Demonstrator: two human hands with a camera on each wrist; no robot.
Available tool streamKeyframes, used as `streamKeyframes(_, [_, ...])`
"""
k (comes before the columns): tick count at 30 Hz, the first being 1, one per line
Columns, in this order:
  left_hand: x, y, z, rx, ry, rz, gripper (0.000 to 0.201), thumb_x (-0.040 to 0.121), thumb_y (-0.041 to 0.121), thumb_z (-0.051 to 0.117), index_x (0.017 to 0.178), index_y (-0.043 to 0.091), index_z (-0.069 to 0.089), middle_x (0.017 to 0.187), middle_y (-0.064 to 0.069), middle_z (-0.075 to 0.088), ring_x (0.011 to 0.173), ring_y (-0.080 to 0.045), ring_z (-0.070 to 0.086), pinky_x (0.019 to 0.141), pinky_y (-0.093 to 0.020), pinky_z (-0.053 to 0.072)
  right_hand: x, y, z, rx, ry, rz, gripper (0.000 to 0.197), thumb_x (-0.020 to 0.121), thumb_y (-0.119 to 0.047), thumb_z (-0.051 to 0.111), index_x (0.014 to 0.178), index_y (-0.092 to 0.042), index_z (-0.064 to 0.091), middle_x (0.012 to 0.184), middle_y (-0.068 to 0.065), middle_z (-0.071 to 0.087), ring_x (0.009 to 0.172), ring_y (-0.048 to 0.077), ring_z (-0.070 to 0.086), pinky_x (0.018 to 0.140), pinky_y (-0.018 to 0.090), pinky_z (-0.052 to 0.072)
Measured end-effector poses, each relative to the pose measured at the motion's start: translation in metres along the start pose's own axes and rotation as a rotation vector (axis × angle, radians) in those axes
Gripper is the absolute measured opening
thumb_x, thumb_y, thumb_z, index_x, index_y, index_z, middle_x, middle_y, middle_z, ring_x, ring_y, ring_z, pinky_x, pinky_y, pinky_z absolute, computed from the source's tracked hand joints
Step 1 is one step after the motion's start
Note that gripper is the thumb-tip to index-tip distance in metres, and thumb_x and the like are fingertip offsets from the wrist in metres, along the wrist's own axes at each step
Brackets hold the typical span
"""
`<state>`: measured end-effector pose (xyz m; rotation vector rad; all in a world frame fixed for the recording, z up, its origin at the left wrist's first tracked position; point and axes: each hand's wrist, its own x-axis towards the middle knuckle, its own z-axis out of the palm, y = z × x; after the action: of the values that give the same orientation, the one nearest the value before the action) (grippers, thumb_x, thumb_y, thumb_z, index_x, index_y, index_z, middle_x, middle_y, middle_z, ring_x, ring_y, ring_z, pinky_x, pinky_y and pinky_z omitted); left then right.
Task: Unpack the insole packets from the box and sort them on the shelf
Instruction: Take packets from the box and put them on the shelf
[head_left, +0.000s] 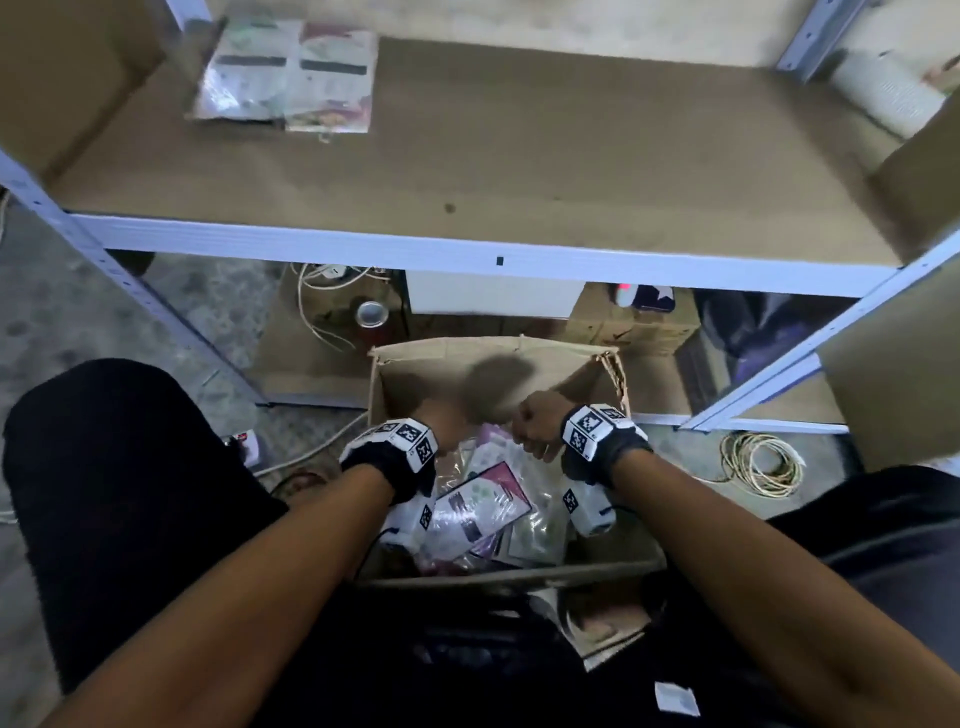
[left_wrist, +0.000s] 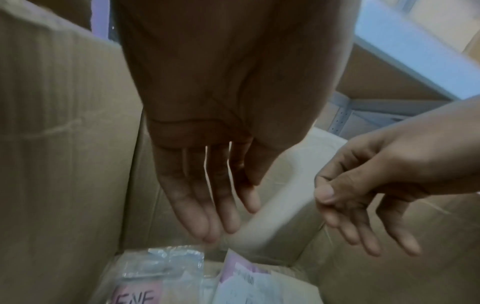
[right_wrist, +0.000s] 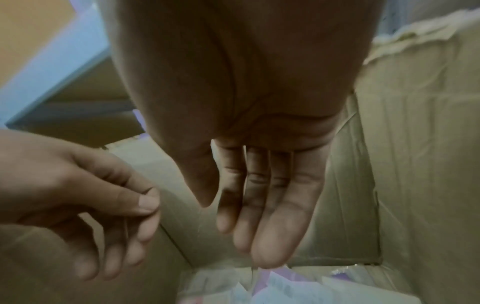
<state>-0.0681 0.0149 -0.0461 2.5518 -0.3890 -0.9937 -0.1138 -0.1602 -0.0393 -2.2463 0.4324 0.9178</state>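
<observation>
Clear insole pkts heaped in open cardboard box.

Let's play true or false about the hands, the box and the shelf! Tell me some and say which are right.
1. Both hands are down inside the cardboard box. True.
2. The left hand grips a packet. False: its fingers are straight and hold nothing.
3. Two insole packets lie side by side on the shelf. True.
4. The box is empty. False: packets in the box are piled on its bottom.
5. The right hand is a tight fist. False: in its wrist view the fingers reach straight down.
</observation>
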Motion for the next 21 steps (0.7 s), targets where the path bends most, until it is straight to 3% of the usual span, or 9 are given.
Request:
streamKeyframes(2, [0.011, -0.006, 0.01, 0.066, -0.016, -0.046, 0.032, 0.098, 0.018, 0.05, 0.115, -0.001, 0.069, 0.121, -0.019, 0.067, 0.114, -0.036, 0.062, 0.098, -0.039, 0.05, 0.017, -0.001, 0.007, -0.099, -0.005, -0.019, 0.016, 0.095, -0.015, 0.058, 0.094, -0.001, 0.067, 0.08, 0.015, 0.069, 0.065, 0.027, 0.065, 0.069, 0.039, 0.061])
streamKeyframes(5, [0.022, -0.017, 0.023, 0.175, -0.031, -0.103, 0.032, 0.097, 0.018, 0.05, 0.117, 0.002, 0.069, 0.127, -0.018, 0.065, 0.12, -0.033, 0.06, 0.102, -0.039, 0.048, 0.036, -0.004, 0.021, -0.238, -0.006, -0.084, 0.009, 0.092, -0.015, 0.063, 0.087, -0.01, 0.068, 0.093, 0.015, 0.07, 0.072, 0.024, 0.068, 0.057, 0.02, 0.054])
streamKeyframes(6, [0.026, -0.022, 0.027, 0.194, -0.031, -0.113, 0.031, 0.097, 0.019, 0.051, 0.117, 0.002, 0.068, 0.129, -0.018, 0.063, 0.122, -0.032, 0.058, 0.103, -0.038, 0.047, 0.043, -0.003, 0.027, -0.285, -0.011, -0.096, 0.01, 0.091, -0.015, 0.063, 0.095, -0.008, 0.07, 0.102, 0.016, 0.07, 0.086, 0.027, 0.069, 0.059, 0.021, 0.051])
streamKeyframes(8, [0.033, -0.031, 0.033, 0.219, -0.051, -0.119, 0.034, 0.099, 0.02, 0.052, 0.124, -0.001, 0.062, 0.137, -0.02, 0.056, 0.128, -0.033, 0.053, 0.107, -0.037, 0.041, 0.056, 0.0, 0.037, -0.357, -0.027, -0.108, 0.021, 0.089, -0.017, 0.065, 0.107, -0.009, 0.071, 0.113, 0.013, 0.069, 0.106, 0.03, 0.067, 0.079, 0.028, 0.054])
streamKeyframes(10, [0.039, -0.036, 0.037, 0.212, -0.072, -0.174, 0.037, 0.101, 0.019, 0.048, 0.129, -0.003, 0.058, 0.139, -0.021, 0.053, 0.129, -0.033, 0.051, 0.108, -0.037, 0.039, 0.065, 0.0, 0.048, -0.414, -0.061, -0.152, 0.02, 0.087, -0.019, 0.069, 0.106, -0.015, 0.074, 0.116, 0.009, 0.07, 0.108, 0.028, 0.067, 0.092, 0.033, 0.054])
streamKeyframes(13, [0.045, -0.042, 0.044, 0.26, -0.045, -0.202, 0.042, 0.104, 0.024, 0.04, 0.14, 0.004, 0.048, 0.147, -0.018, 0.046, 0.135, -0.031, 0.044, 0.111, -0.036, 0.031, 0.075, -0.003, 0.069, -0.444, -0.097, -0.205, 0.027, 0.089, -0.019, 0.066, 0.116, -0.017, 0.071, 0.125, 0.009, 0.065, 0.118, 0.029, 0.06, 0.104, 0.034, 0.046])
streamKeyframes(16, [0.05, -0.048, 0.047, 0.248, -0.012, -0.226, 0.047, 0.104, 0.026, 0.04, 0.146, 0.006, 0.039, 0.153, -0.017, 0.037, 0.14, -0.032, 0.036, 0.114, -0.035, 0.025, 0.083, -0.003, 0.087, -0.476, -0.206, -0.262, 0.035, 0.091, -0.008, 0.06, 0.126, -0.008, 0.064, 0.129, 0.016, 0.062, 0.122, 0.032, 0.058, 0.105, 0.04, 0.045])
streamKeyframes(21, [0.054, -0.053, 0.047, 0.234, -0.103, -0.275, 0.061, 0.102, 0.03, 0.04, 0.154, 0.005, 0.019, 0.159, -0.022, 0.023, 0.144, -0.039, 0.026, 0.118, -0.044, 0.025, 0.093, -0.001, 0.107, -0.558, -0.243, -0.283, 0.047, 0.097, -0.004, 0.048, 0.142, -0.017, 0.05, 0.146, 0.012, 0.045, 0.129, 0.036, 0.051, 0.101, 0.047, 0.047])
